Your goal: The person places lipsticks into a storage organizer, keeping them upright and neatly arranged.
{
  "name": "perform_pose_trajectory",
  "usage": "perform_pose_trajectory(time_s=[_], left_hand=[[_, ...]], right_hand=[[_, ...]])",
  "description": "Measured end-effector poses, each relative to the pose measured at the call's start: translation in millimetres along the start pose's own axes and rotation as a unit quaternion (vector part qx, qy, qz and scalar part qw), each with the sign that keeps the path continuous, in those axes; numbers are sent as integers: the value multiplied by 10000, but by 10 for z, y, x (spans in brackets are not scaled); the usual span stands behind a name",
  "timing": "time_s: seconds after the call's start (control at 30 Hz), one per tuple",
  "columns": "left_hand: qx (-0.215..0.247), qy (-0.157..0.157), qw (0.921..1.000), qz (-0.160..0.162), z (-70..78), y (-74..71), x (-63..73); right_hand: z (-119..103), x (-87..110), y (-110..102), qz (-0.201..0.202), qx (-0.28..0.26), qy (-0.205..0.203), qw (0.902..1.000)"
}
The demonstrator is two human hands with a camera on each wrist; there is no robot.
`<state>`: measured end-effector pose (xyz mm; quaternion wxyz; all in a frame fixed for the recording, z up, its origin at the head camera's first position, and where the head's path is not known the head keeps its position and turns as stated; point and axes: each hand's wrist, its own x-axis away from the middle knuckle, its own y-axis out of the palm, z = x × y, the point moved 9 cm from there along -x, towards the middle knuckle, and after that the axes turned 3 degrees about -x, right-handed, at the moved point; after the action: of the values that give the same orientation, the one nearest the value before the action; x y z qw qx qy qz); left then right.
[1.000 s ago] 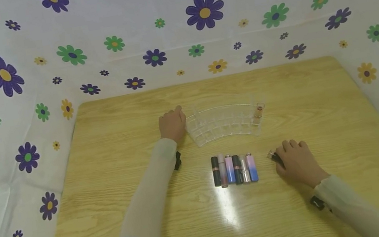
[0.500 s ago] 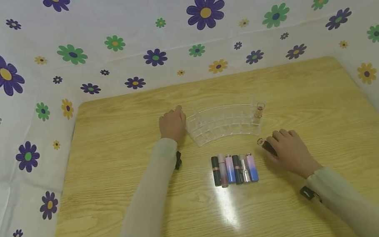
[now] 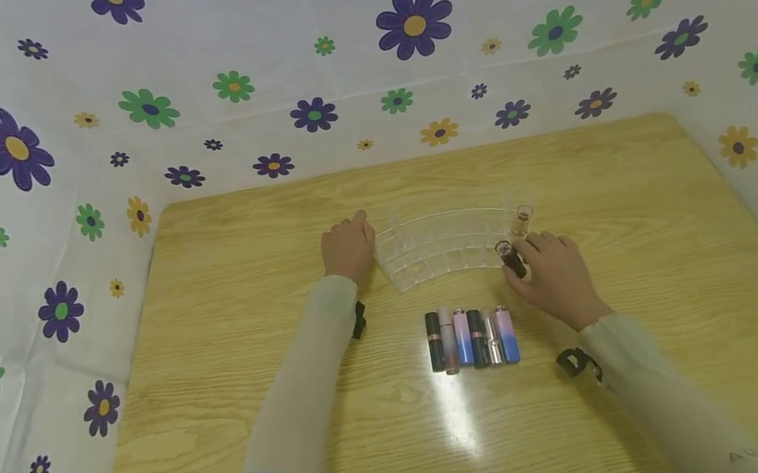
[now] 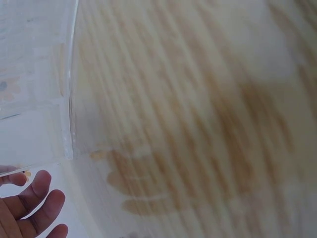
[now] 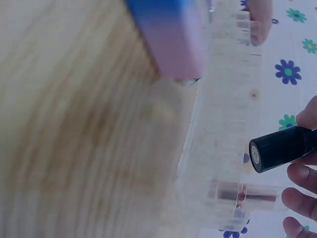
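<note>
At the clear rack's point(image 3: 452, 243) right front corner, the right hand point(image 3: 556, 273) pinches a black tube point(image 3: 515, 263) between thumb and fingers, tilted — contact with rack unclear. Left hand point(image 3: 347, 249) at the rack's left end, fingers loosely bent; can't tell if gripping. Clear-topped tube point(image 3: 520, 222) stands in the rack's right end. Six tubes point(image 3: 478, 344) lie side by side on the wood table point(image 3: 399, 436) — just in front.

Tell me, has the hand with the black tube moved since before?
Yes: in the head view, the right hand, holding the black tube, has moved forward and left, closer to the clear rack, which stayed put.
</note>
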<state>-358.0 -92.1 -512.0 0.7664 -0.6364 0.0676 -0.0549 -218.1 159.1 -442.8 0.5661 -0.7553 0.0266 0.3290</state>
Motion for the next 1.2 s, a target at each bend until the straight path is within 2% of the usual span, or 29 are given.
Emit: perform_pose_trajectory(time_s=[0.2,0.4,0.53,0.8,1.0,1.2], left_hand=[[-18,25,10000,28,2,9,3],[20,-60,9999,-88,6,-34,20],[36,-61,9999,-124,25,-65,32],[59,-88,9999,-112,10,5,18],[76,-30,10000,-39,-2,73,-8],[86,-74,9999,-4,-31,52,-12]], right_hand=[[36,-197,100,111,-837,653,9943],[-22,-440,241,91,-1404,1001,9850],[-67,-606,366,17,-1548,1045,9824],[-118,-783,706,-774,-1819,1213,9727],[-69,-766,802,-890,-1802,1342,9704],[-56,-798,809,-914,-1815,1276,9708]])
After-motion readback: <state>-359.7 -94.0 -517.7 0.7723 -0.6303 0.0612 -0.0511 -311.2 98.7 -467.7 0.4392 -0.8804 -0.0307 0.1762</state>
